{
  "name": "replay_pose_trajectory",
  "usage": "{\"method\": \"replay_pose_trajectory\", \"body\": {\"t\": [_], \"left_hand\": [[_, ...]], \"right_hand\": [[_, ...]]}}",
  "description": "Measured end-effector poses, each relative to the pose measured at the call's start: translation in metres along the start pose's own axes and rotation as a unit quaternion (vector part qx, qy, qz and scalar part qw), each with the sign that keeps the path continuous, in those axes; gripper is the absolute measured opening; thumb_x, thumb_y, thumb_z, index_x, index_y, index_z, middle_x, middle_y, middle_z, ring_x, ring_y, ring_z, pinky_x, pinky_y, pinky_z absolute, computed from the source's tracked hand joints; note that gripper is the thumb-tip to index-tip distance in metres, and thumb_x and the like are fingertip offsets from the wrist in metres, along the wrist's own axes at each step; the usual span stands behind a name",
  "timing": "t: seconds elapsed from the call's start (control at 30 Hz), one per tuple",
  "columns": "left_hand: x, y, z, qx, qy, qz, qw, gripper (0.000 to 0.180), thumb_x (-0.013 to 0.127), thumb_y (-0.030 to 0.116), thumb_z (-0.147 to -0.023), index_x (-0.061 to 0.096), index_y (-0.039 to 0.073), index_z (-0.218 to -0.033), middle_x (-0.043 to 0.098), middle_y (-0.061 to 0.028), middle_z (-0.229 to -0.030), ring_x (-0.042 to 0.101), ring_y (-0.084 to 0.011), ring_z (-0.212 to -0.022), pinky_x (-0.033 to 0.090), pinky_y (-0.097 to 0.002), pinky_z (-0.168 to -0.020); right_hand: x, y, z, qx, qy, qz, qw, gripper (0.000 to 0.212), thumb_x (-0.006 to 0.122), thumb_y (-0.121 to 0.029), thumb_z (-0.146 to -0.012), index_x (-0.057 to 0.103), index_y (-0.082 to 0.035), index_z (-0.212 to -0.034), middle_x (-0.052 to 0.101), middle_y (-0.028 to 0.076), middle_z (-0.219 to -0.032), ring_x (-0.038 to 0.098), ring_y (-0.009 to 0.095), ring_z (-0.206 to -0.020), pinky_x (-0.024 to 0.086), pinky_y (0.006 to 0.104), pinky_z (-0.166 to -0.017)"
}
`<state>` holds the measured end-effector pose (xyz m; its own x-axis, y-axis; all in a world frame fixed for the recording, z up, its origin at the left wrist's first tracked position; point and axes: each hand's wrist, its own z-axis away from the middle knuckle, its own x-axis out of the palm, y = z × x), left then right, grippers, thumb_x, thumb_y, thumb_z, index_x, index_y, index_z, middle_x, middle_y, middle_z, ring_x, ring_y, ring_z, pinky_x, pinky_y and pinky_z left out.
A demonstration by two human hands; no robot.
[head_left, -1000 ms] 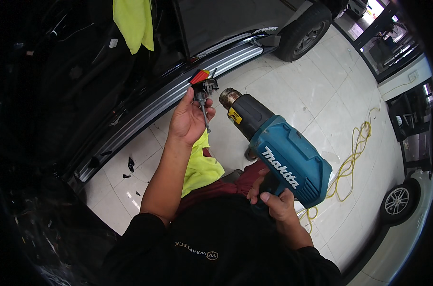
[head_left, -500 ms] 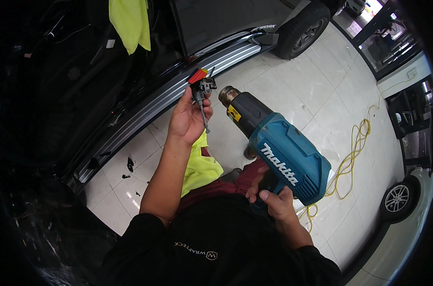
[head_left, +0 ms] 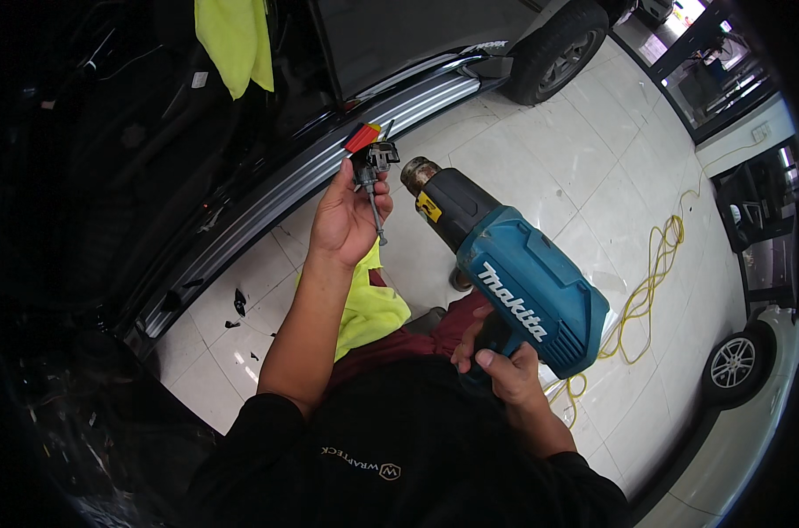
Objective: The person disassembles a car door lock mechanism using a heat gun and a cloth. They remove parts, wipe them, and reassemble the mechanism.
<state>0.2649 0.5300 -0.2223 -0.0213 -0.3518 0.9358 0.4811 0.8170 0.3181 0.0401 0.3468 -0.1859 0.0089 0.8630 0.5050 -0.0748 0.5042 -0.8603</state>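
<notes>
One pale tiled floor [head_left: 602,180] stretches from a black car [head_left: 408,44], left, to a silver car [head_left: 751,440], right. Above it, a teal heat gun [head_left: 536,290] is held, long axis diagonal, nozzle [head_left: 420,174] toward upper left, fingers of the right hand [head_left: 511,374] wrapped around its handle. Beside the nozzle, the left hand [head_left: 347,224] pinches a grey part [head_left: 382,157], stem [head_left: 376,216] downward.

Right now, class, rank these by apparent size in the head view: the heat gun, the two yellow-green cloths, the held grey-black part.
1. Heat gun
2. Lower cloth and upper cloth: too alike to rank
3. Grey-black part
</notes>
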Motion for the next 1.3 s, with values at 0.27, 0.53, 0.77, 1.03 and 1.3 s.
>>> {"method": "replay_pose_trajectory", "body": {"t": [0.27, 0.53, 0.77, 1.03, 1.3], "left_hand": [[0.004, -0.007, 0.004, -0.006, 0.052, -0.064, 0.997, 0.039, 0.056, 0.042, -0.094, 0.054, 0.007, -0.112, 0.057, -0.0069, -0.097, 0.05, -0.0146, -0.073, 0.043, -0.027, -0.062], [0.005, -0.015, 0.006, -0.045, 0.057, -0.005, 0.997, 0.028, 0.049, 0.028, -0.095, 0.053, 0.006, -0.111, 0.058, -0.0103, -0.095, 0.048, -0.0143, -0.071, 0.04, -0.0264, -0.059], [-0.027, -0.027, 0.007, -0.107, 0.034, -0.179, 0.977, 0.023, 0.047, 0.014, -0.091, 0.048, 0.003, -0.111, 0.06, -0.0137, -0.1, 0.049, -0.0149, -0.065, 0.04, -0.0269, -0.058], [-0.046, -0.038, -0.007, -0.165, 0.136, -0.082, 0.973, 0.026, 0.05, 0.027, -0.098, 0.056, 0.005, -0.11, 0.055, -0.0007, -0.082, 0.043, -0.0079, -0.061, 0.035, -0.0227, -0.053], [-0.109, -0.065, -0.014, -0.232, 0.054, -0.057, 0.969, 0.031, 0.053, 0.035, -0.097, 0.057, 0.007, -0.109, 0.042, 0.005, -0.064, 0.04, -0.0072, -0.058, 0.036, -0.0224, -0.055]], "right_hand": [[0.001, 0.001, -0.001, -0.01, -0.007, 0.002, 1.0, 0.046, 0.063, -0.007, -0.083, 0.043, -0.002, -0.125, 0.058, 0.01, -0.081, 0.059, 0.018, -0.073, 0.049, 0.0315, -0.07], [0.002, 0.0, -0.001, -0.02, 0.0, 0.018, 1.0, 0.045, 0.063, -0.007, -0.083, 0.044, -0.002, -0.123, 0.058, 0.009, -0.08, 0.059, 0.018, -0.072, 0.049, 0.0308, -0.07], [-0.001, -0.002, 0.001, -0.01, 0.017, 0.038, 0.999, 0.043, 0.063, -0.009, -0.083, 0.044, -0.002, -0.121, 0.058, 0.009, -0.08, 0.059, 0.018, -0.072, 0.05, 0.0315, -0.07], [-0.006, 0.002, 0.003, -0.013, 0.042, 0.006, 0.999, 0.045, 0.064, -0.01, -0.084, 0.043, -0.003, -0.122, 0.056, 0.009, -0.083, 0.059, 0.019, -0.073, 0.05, 0.0329, -0.07], [-0.02, -0.009, -0.004, -0.008, 0.041, 0.055, 0.998, 0.039, 0.06, -0.008, -0.087, 0.042, -0.004, -0.122, 0.057, 0.01, -0.084, 0.058, 0.019, -0.074, 0.048, 0.0337, -0.072]]}}
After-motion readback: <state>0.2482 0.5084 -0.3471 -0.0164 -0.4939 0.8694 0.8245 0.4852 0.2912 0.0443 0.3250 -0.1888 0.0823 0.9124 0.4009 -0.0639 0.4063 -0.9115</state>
